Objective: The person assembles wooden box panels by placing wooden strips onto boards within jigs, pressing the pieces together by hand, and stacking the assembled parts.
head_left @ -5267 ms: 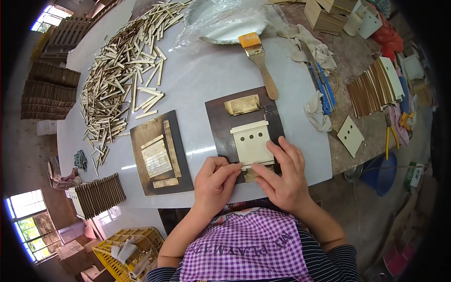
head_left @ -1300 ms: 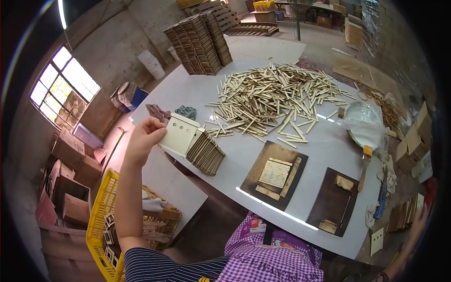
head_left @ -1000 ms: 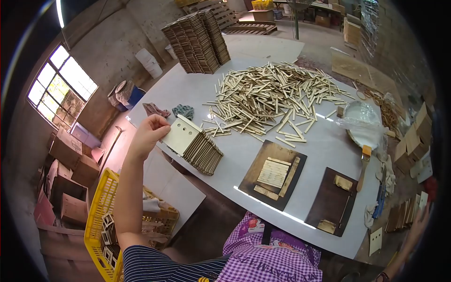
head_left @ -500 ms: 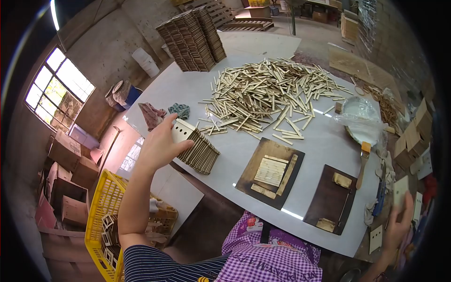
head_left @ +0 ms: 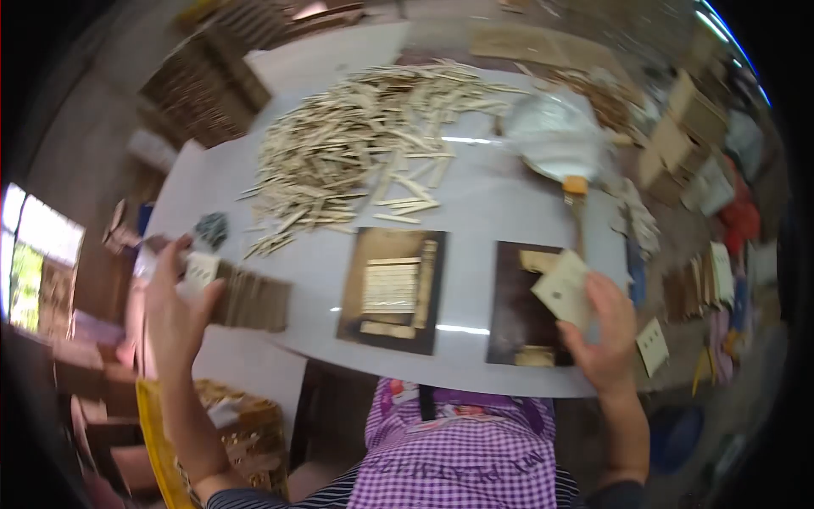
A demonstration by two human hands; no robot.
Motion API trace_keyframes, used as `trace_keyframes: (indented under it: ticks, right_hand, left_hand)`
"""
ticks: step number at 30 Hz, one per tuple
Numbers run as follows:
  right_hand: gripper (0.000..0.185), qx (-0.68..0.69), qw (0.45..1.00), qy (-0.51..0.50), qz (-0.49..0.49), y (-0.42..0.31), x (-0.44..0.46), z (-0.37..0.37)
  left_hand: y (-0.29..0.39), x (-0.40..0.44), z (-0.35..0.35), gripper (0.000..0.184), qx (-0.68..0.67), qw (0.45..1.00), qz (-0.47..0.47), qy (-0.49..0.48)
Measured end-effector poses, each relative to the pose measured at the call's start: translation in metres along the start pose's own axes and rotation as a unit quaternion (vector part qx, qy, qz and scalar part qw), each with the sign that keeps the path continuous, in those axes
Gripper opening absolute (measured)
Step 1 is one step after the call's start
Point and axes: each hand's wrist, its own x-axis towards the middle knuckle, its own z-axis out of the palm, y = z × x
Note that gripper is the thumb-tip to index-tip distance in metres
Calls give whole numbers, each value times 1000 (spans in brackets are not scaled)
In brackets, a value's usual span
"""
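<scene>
My left hand (head_left: 175,310) is at the left end of a row of thin wooden panels (head_left: 254,299) standing on edge. Its thumb and fingers close around the pale end panel (head_left: 202,270), which has dark holes. In my right hand (head_left: 609,327) is a flat pale wooden panel (head_left: 561,284) with a dark hole, pinched at its right edge. That panel is over a dark board (head_left: 517,314) with small wooden blocks attached. Between the hands lies another board (head_left: 352,314), where light wooden strips (head_left: 390,287) sit side by side within wooden stops.
A large heap of loose wooden strips (head_left: 339,140) covers the table's far side. A plastic-covered bowl (head_left: 551,136) and a brush (head_left: 575,199) stand back right. A yellow crate (head_left: 157,441) is below left. More holed panels (head_left: 651,346) lie at right.
My right hand has brought the pale panel leftward from the right side to over the dark board. My left hand stays at the end of the panel row. The head view has turned right.
</scene>
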Motion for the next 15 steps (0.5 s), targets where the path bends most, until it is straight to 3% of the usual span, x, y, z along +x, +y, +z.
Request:
trace_keyframes:
  ticks: [1,3,4,6,8,15]
  right_hand:
    - [70,-2,1000,11,-18,-2,1,2]
    - [73,2,1000,19,-10,-3,0,10]
    - [75,30,999,31,-20,-4,0,13]
    - [76,31,999,32,-19,-6,-2,20]
    - [77,51,998,39,-28,-8,-2,28]
    - [78,54,998,24,-12,-3,-11,30]
  left_hand:
    - [10,-4,9,66,-19,1000,20,-12]
    - [21,-15,23,61,84,982,103,136]
    - [27,-18,34,61,75,983,109,130]
    - [43,-28,62,54,-66,981,179,33]
    - [64,-29,90,50,-80,981,169,-44]
    - [73,-6,170,41,-145,968,179,-98]
